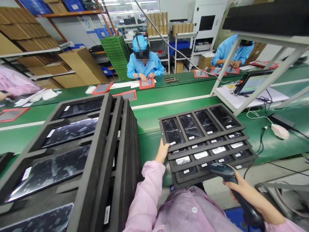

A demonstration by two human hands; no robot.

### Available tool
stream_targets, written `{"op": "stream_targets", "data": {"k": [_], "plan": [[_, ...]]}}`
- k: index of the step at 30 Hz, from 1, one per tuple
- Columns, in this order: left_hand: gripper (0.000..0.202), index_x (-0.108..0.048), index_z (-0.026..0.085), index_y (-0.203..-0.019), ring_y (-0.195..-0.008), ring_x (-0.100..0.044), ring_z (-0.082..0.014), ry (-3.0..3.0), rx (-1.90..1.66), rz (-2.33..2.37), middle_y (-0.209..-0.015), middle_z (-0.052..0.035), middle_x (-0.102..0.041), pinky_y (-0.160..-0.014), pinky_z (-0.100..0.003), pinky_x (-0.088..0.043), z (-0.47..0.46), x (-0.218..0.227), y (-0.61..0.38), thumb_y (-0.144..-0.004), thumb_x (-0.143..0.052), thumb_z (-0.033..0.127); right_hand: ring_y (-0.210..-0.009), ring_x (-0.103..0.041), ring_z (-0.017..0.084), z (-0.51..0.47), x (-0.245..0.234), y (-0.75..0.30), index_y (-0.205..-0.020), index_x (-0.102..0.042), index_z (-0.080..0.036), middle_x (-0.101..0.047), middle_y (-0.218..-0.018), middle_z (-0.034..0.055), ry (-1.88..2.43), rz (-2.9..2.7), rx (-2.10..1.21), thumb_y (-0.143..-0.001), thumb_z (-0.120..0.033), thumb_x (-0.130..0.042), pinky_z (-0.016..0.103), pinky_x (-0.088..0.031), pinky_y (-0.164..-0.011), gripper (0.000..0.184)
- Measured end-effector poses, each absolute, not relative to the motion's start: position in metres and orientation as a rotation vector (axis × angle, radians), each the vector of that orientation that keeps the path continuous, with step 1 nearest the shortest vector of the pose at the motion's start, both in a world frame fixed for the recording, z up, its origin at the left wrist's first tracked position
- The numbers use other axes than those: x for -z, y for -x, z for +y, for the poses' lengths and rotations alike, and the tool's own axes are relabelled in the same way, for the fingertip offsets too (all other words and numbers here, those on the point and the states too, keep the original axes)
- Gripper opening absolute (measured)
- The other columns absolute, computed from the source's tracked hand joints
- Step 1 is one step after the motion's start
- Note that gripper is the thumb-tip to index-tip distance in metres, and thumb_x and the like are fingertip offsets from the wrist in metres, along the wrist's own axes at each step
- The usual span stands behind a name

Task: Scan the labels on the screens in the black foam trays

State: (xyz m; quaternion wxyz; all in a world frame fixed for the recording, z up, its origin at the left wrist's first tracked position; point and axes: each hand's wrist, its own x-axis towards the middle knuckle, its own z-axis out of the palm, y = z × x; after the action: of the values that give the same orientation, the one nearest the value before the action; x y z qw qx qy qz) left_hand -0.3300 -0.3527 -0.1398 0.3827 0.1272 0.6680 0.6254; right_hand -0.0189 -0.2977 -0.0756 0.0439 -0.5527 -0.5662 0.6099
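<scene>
My left hand (162, 150) grips the near left corner of the top black foam tray (181, 129), its thumb on the rim. Dark screen panels (208, 122) with small white labels lie in that tray's slots. Below it, several more trays are stacked in steps toward me, and their labelled panel ends show. In my right hand (238, 185) is a black barcode scanner (223, 170), fingers wrapped round its handle. The scanner's head is over the near right part of the stepped stack. Part of its handle hides behind my fingers.
A tall stack of foam trays (125, 154) with larger panels stands at left. On the right are a metal stand (227, 69), a monitor (256, 82), cables and a mouse (280, 131). Across the green belt (154, 117), people in blue work on panels in red trays (147, 86).
</scene>
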Motion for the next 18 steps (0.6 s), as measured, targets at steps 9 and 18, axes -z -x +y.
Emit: {"op": "stream_targets", "data": {"k": [9,18], "plan": [[0.048,-0.05,0.017,-0.108,-0.097,-0.059,-0.0242,-0.335,-1.558,1.725,-0.102,-0.0083,-0.065,-0.091,-0.034,-0.042,-0.356,0.137,0.331,-0.06,-0.052,0.024,-0.047,-0.045,0.01,-0.299,0.072,0.018,-0.143,-0.016,-0.023,-0.055,-0.079,-0.0008,1.66,-1.685,-1.919,-0.063,-0.045,-0.054,0.022,-0.035,-0.042,0.091],[0.045,-0.054,0.018,-0.102,-0.092,-0.06,-0.0231,-0.247,-1.587,1.729,-0.094,-0.0056,-0.066,-0.085,-0.031,-0.046,-0.354,0.13,0.329,-0.057,-0.054,0.023,-0.049,-0.049,0.01,-0.268,0.071,-0.015,-0.143,-0.013,-0.021,-0.056,-0.099,0.0055,1.668,-1.651,-1.798,-0.063,-0.044,-0.056,0.023,-0.038,-0.042,0.094]]}}
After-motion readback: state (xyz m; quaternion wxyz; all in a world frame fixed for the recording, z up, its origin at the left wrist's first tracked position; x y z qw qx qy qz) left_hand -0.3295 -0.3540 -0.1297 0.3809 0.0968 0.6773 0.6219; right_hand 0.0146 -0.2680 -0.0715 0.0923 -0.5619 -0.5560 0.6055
